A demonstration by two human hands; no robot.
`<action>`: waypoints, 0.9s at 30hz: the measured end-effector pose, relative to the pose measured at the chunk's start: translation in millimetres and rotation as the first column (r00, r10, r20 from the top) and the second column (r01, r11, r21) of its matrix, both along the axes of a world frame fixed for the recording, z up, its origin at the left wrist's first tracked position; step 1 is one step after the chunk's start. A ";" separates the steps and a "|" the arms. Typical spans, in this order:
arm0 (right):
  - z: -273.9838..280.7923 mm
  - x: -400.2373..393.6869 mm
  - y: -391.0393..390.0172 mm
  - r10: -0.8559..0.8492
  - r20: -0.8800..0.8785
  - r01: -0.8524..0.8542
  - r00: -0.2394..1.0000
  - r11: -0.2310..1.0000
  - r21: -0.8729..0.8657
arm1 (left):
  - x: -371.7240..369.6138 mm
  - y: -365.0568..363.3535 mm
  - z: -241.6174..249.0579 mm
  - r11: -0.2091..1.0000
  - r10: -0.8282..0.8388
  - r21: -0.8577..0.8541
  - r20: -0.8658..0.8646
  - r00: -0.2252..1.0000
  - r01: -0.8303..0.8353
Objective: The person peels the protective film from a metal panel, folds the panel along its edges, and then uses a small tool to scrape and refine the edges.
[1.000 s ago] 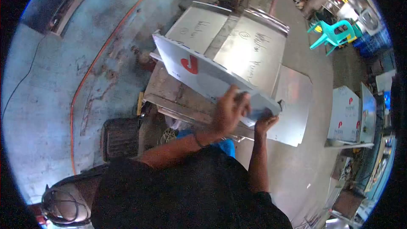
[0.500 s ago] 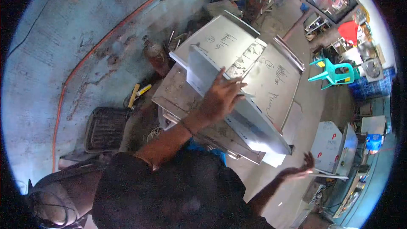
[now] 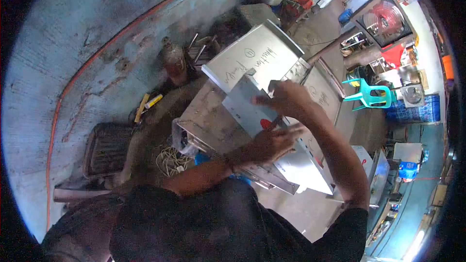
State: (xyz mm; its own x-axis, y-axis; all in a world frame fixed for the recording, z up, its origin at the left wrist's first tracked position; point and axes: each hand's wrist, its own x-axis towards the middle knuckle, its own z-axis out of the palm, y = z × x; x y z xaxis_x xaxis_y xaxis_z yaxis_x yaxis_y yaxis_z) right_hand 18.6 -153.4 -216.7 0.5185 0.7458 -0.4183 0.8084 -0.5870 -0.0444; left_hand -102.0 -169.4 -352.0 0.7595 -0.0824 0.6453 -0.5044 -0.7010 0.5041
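A bent sheet-metal panel [image 3: 247, 109] with a pale film-like face and a red mark leans on edge over the workbench. My left hand [image 3: 276, 144] is at its upper edge, fingers closed over the metal. Just beyond, my right hand [image 3: 289, 98] reaches across to the panel's upper part, its fingers bent and blurred; what they grip cannot be made out. Behind the panel lie a flat metal piece with handwriting [image 3: 262, 51] and a second marked piece [image 3: 318, 92], partly covered by my right arm.
A worn bench top [image 3: 206, 116] supports the metal pieces. A coil of cable [image 3: 171, 161] lies on the floor near a black ribbed case [image 3: 109, 149]. A turquoise plastic chair [image 3: 371, 94] and a fan [image 3: 386, 19] stand to the right. A rusty cylinder [image 3: 174, 63] is by the wall.
My right hand has come from the lower right up to the panel. My left hand has shifted lower right along it, and the panel has tilted to show more of its near face.
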 end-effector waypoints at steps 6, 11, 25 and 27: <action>-29.0 -4.7 10.2 0.193 -0.105 -0.190 0.975 0.981 0.040 | -44.0 10.2 -23.2 0.995 -0.078 -0.053 0.055 0.995 0.081; 7.1 -15.8 -17.7 0.230 -0.123 -0.216 0.965 0.969 0.122 | -88.5 59.5 -33.6 0.784 0.424 -0.449 -0.120 0.898 -0.430; 122.2 -22.5 -193.2 0.090 -0.334 0.224 0.938 0.578 0.785 | -7.3 100.6 24.8 -0.432 0.131 -0.895 -0.180 0.975 -0.107; 105.2 -17.0 -212.2 0.056 -0.397 0.304 0.916 0.547 0.780 | 2.1 100.2 25.9 -0.328 0.131 -0.945 -0.061 0.989 -0.014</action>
State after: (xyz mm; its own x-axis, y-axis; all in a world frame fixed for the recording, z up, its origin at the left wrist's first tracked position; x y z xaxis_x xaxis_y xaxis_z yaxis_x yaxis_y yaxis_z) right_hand 1.7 -365.6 -111.5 0.5931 0.7863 0.1729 0.5505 -0.2393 -0.7998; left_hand -99.9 -69.2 -326.1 0.6597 0.7306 -0.1763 -0.5616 0.6351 0.5304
